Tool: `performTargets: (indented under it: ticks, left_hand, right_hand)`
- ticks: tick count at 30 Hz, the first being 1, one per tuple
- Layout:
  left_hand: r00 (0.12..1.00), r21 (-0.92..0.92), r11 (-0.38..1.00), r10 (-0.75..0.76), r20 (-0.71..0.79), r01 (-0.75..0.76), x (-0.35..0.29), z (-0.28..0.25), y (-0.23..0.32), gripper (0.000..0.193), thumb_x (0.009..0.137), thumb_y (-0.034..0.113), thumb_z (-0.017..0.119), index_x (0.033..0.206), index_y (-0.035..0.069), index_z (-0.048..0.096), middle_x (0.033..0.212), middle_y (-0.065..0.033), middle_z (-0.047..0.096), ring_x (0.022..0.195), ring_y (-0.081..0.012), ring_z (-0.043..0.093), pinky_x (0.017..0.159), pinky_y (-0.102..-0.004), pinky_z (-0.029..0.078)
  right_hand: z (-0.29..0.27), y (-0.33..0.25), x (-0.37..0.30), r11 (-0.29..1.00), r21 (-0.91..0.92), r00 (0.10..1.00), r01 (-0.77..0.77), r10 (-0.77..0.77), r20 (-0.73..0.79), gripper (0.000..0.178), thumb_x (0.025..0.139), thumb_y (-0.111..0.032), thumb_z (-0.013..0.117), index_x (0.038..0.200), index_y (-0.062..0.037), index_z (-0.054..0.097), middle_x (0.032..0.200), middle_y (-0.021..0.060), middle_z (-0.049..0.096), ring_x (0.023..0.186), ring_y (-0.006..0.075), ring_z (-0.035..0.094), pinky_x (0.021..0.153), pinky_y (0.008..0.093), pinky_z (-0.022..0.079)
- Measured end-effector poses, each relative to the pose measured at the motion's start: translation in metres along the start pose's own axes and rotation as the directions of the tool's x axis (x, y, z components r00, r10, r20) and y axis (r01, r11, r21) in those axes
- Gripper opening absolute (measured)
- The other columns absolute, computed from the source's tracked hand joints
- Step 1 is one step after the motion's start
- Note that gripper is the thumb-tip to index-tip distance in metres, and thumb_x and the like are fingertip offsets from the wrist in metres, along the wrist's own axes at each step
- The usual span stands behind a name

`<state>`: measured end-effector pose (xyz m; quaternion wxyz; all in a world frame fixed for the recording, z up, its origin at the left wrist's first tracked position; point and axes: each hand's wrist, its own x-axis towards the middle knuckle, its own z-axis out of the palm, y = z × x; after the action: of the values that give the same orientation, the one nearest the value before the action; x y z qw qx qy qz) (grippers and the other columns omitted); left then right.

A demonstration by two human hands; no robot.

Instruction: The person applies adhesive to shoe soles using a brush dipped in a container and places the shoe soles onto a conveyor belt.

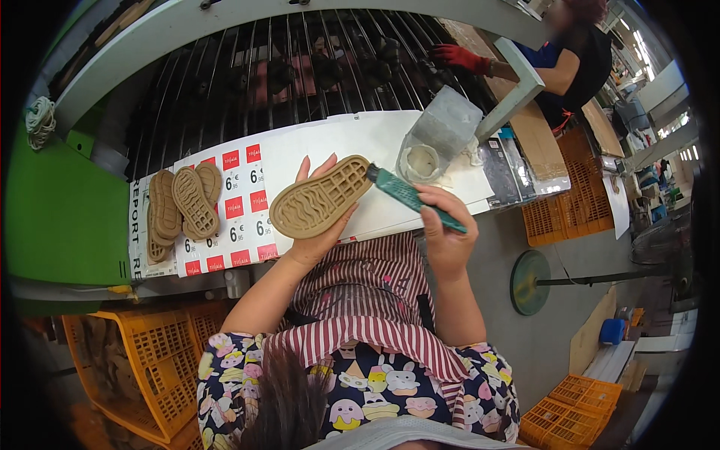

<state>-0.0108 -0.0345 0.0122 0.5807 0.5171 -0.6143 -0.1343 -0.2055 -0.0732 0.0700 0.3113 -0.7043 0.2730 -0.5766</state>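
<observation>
My left hand (324, 241) grips a tan shoe sole (315, 201) from beneath, its gridded and wavy face turned up. Most of that palm is hidden under the sole. In my right hand (448, 232) is a green-handled brush (409, 193), its dark bristle end touching or very close to the sole's right tip. Just beyond the brush stands a small whitish cup (421, 162), against a grey translucent box-shaped container (448, 120). To the left, several more tan soles (193, 202) lie in an overlapping pile on the printed sheet (238, 217).
Dark metal rollers (247, 82) run behind the white work surface (375, 139), under a grey metal frame (187, 22). A co-worker's red-gloved hand (461, 57) is at the far right. Orange crates (154, 367) stand lower left, others (574, 409) lower right. A green panel (67, 202) borders the left.
</observation>
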Motion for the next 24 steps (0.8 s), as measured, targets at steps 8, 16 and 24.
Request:
performTargets:
  ticks: [8,16,24]
  left_hand:
    - [0.972,0.311,0.922,0.207,0.107,-0.231,0.003,-0.001,0.021,0.058,0.077,0.010,0.067,0.129,0.000,0.042,0.130,-0.0140,0.047,0.120,-0.0205,0.047,0.112,-0.0399,0.013]
    - [0.999,-0.154,0.988,0.026,-0.045,-0.032,-0.013,0.016,0.008,0.087,0.077,0.007,0.067,0.141,0.000,0.007,0.138,-0.0152,0.036,0.123,-0.0220,0.042,0.106,-0.0347,0.030]
    - [0.992,-0.482,0.874,-0.099,-0.076,0.050,-0.022,0.031,-0.010,0.087,0.083,0.023,0.064,0.141,0.001,0.003,0.138,-0.0160,0.034,0.121,-0.0221,0.044,0.104,-0.0355,0.034]
  right_hand:
    - [0.012,-0.003,-0.002,0.991,-0.119,0.998,0.055,-0.051,0.037,0.018,0.075,-0.003,0.070,0.092,0.0011,0.064,0.095,0.0160,0.066,0.089,0.0246,0.064,0.079,0.0311,0.050]
    - [0.029,-0.014,-0.013,0.987,-0.097,0.983,0.126,-0.111,0.144,0.021,0.073,-0.003,0.072,0.092,0.0011,0.063,0.095,0.0173,0.065,0.085,0.0248,0.065,0.072,0.0294,0.052]
    - [0.046,-0.030,-0.020,0.984,-0.083,0.962,0.159,-0.135,0.239,0.021,0.072,-0.003,0.071,0.091,0.0022,0.063,0.094,0.0182,0.066,0.085,0.0259,0.066,0.074,0.0300,0.052]
